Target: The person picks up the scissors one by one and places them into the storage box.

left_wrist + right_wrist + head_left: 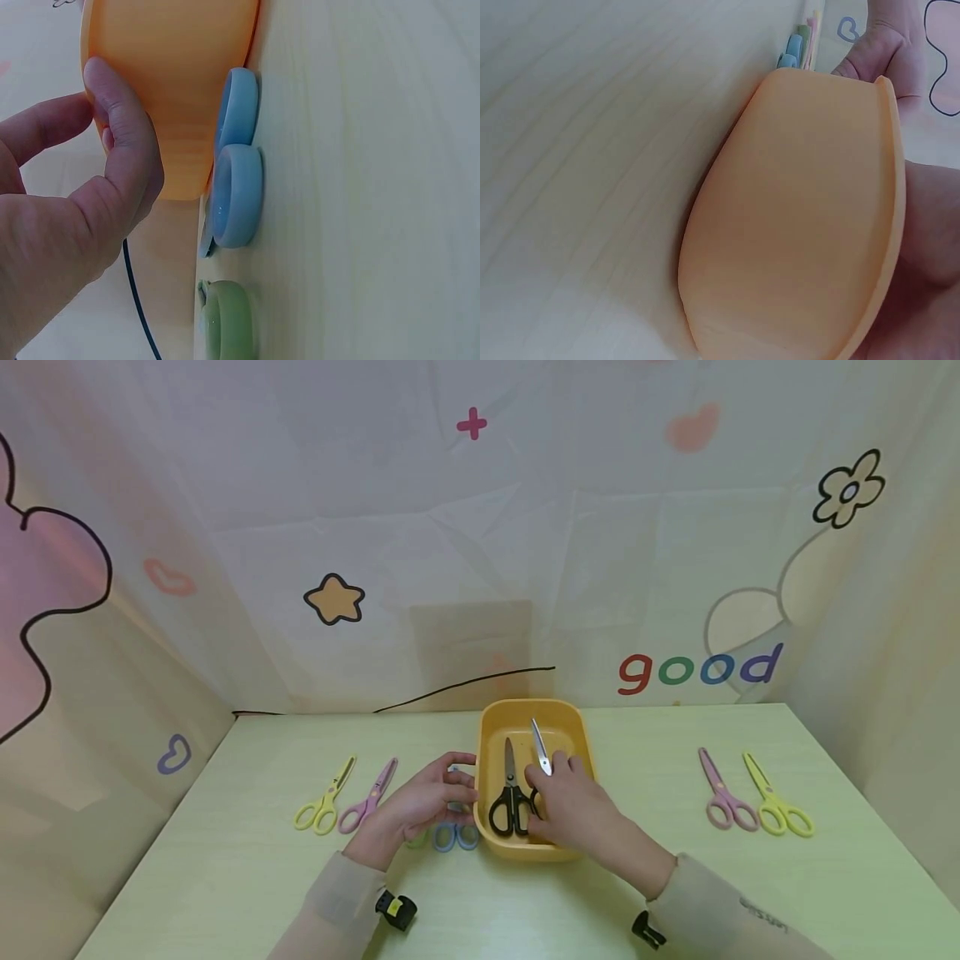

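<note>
A yellow plastic bin (pixel 536 853) stands at the table's middle. Inside it lies a pair of scissors with black handles (pixel 511 797), blades pointing away. Beside it is a second pair of scissors with a silver blade (pixel 541 747); my right hand (pixel 573 802) reaches into the bin and grips its black handle, which is mostly hidden. Against the bin's left wall my left hand (pixel 431 797) rests its fingertips near the rim, as the left wrist view also shows. Under that hand lie blue-handled scissors (pixel 238 196) and green-handled scissors (pixel 229 322), both partly hidden.
Yellow scissors (pixel 324 806) and pink scissors (pixel 369 802) lie on the table's left side. Another pink pair (pixel 726 802) and yellow pair (pixel 780 806) lie on the right. A printed cloth (pixel 480 552) hangs behind the table.
</note>
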### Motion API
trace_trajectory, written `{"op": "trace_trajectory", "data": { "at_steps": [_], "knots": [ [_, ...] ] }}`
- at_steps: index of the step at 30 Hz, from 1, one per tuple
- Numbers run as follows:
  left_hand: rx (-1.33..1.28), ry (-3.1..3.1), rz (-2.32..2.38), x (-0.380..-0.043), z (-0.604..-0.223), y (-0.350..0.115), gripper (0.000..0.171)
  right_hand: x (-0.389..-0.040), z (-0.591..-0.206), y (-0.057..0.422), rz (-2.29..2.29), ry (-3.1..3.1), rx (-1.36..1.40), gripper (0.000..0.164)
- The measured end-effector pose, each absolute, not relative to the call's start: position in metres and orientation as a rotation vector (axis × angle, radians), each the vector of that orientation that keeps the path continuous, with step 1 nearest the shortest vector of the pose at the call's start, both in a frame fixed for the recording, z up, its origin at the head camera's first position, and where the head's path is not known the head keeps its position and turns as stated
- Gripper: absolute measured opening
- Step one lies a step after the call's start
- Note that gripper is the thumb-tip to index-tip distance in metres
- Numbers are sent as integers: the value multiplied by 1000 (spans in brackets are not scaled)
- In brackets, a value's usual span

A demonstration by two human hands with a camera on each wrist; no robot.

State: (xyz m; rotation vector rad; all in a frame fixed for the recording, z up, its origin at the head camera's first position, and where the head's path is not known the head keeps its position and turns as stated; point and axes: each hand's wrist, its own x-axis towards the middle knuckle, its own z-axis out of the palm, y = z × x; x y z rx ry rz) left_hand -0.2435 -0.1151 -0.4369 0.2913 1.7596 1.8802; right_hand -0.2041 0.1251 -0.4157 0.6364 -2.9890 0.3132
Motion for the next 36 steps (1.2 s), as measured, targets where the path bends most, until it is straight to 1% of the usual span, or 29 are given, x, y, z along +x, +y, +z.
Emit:
{"op": "trace_trajectory", "data": {
  "at_steps": [10,17,23,32,36],
  "knots": [
    [296,1760,1876,-243,-436,-117,65,-206,-413,126,404,-3091,639,33],
    [296,1753,1882,-244,-435,-117,65,-209,-413,127,363,-3156,684,31],
    [288,1746,1884,-243,-436,-116,63,-210,-414,127,344,-3209,659,30],
    [284,1751,1884,-243,-436,-115,62,-211,-414,125,265,-3193,668,30],
    [282,1753,1886,-243,-436,-115,62,-212,-415,125,262,-3181,688,27]
  ]
}}
